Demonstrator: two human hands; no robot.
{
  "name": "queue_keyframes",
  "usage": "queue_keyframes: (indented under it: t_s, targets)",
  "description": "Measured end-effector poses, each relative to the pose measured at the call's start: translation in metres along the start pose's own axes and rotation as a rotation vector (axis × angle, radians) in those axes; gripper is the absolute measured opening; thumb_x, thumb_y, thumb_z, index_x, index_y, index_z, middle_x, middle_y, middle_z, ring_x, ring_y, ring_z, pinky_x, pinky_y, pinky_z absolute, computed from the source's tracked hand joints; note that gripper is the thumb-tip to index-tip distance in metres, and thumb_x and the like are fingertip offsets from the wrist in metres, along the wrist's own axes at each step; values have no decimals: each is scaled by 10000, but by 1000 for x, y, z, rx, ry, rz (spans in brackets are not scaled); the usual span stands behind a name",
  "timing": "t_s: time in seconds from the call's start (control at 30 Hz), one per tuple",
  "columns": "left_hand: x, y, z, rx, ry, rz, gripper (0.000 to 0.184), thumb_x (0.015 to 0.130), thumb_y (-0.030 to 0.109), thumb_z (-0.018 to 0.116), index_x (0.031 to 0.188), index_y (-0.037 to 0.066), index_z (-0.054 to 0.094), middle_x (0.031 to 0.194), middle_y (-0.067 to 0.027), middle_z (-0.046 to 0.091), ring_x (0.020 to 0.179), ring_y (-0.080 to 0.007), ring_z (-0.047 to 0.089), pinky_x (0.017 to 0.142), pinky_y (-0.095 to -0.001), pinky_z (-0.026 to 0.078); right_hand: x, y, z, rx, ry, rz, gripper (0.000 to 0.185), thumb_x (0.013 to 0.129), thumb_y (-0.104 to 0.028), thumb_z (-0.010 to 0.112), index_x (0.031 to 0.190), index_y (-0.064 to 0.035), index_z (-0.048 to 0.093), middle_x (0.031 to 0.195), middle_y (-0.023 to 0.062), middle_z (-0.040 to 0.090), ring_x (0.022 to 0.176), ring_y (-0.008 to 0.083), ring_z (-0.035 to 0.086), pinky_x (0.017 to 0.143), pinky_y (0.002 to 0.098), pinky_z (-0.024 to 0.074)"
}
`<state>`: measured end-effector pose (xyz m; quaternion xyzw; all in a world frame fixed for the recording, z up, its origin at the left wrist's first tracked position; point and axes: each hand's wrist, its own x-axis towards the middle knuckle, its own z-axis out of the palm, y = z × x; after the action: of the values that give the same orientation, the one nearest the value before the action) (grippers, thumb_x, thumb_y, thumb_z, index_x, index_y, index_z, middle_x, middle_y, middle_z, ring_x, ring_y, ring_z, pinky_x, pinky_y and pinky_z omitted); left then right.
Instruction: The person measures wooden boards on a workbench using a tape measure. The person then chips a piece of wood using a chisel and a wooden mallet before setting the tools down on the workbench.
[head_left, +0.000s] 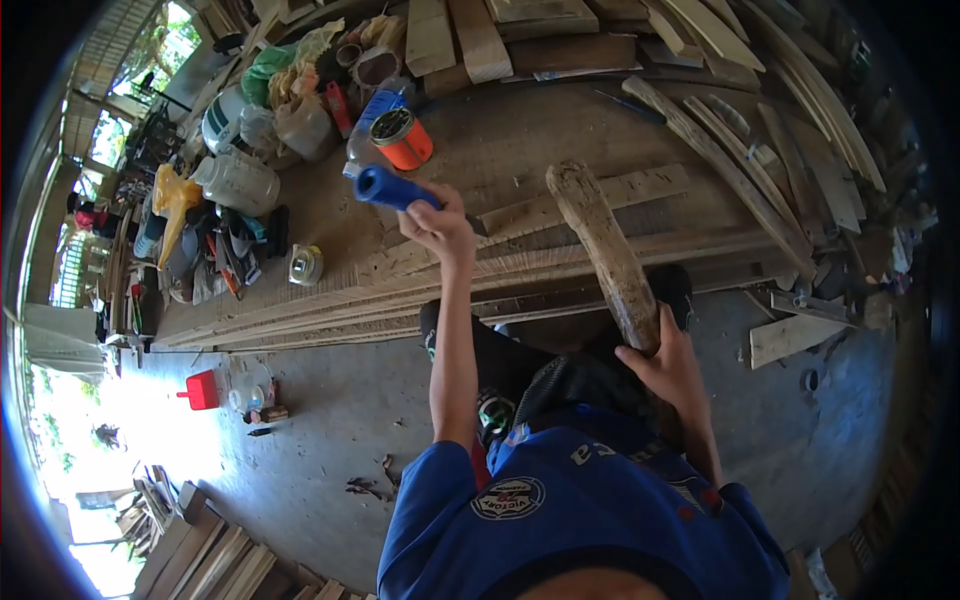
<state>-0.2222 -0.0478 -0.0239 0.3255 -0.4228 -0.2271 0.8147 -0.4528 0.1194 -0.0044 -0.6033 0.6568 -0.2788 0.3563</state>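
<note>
My left hand [440, 228] is raised over the wooden workbench, its fingers wrapped round a tool with a blue handle [385, 188]. The handle's end is round and hollow, and a short dark part shows past the fist; the tool's kind is unclear. Low on the right, my right hand [668, 365] grips the near end of a rough, brown wooden stick [605, 250]. The stick slants up and away, its thick far end over a flat board [640, 188] on the bench. The tool and the stick are apart.
An orange can [405, 140], a plastic bottle [362, 145], a white jug [240, 182] and a tape measure [306, 264] stand on the bench's left. Planks [480, 45] lie along the back, with long strips [720, 170] at right. A red dustpan [200, 390] lies on the floor.
</note>
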Motion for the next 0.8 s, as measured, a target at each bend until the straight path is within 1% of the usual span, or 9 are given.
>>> queue_keyframes:
  t_s: [0.2,0.4,0.47,0.53,0.6,0.67,0.7,0.73,0.8]
  targets:
    - [-11,-5,6,-35,-15,99,442,815,454,463,737,20,437,583,4,412,479,-53,383,418,-187,293,-1,-50,-25,114,-52,-105,547,640,-151,686,1075,44,417,846,220,596,842,321,600,734,366,461]
    - [-11,-9,0,25,-145,110,436,817,448,462,696,31,423,507,28,379,450,-51,363,408,-209,268,-22,-129,-55,250,178,-593,640,648,-178,688,1141,60,356,958,224,572,878,321,591,764,378,463]
    - [-5,-15,-2,144,-124,175,426,825,433,452,675,36,419,496,28,370,449,-46,351,404,-216,259,-16,-134,-55,256,106,-837,893,610,-70,693,1293,56,131,1234,216,329,1117,282,396,916,378,338]
    - [-12,-10,-2,164,-191,121,401,835,395,435,659,34,417,492,29,383,442,-53,366,403,-216,261,-13,-146,-49,217,110,-598,847,637,-127,685,1285,55,170,1150,221,422,1072,306,443,899,384,351]
    - [-13,-32,-7,49,-132,71,392,841,382,417,703,16,444,497,26,398,444,-57,379,404,-216,265,11,-134,-45,-244,-192,-443,615,678,-203,654,1120,77,331,869,245,566,766,340,599,671,369,478]
    - [-1,-11,3,75,11,190,387,842,375,415,768,-1,466,495,30,400,447,-54,375,403,-222,268,12,-128,-50,-99,-193,-623,575,680,-193,645,1097,69,348,845,254,558,725,361,586,644,396,464]
    - [0,-11,-6,25,-75,220,162,860,152,455,904,7,511,779,-12,566,693,-85,553,579,-258,465,6,-131,-56,-195,-147,-625,579,679,-206,650,1099,61,353,852,251,557,730,365,587,653,400,463]
    - [-4,-15,-11,33,-76,213,162,860,152,455,904,7,511,779,-12,566,693,-85,553,579,-258,465,-3,-134,-58,-274,-111,-602,584,677,-220,654,1100,52,358,859,249,556,735,368,588,661,403,463]
    - [-8,-21,-4,114,-90,153,382,838,375,426,779,0,462,489,39,374,432,-53,343,392,-238,260,-4,-147,-65,-106,-180,-466,685,644,-260,679,1152,58,348,965,238,527,881,347,536,761,384,419]
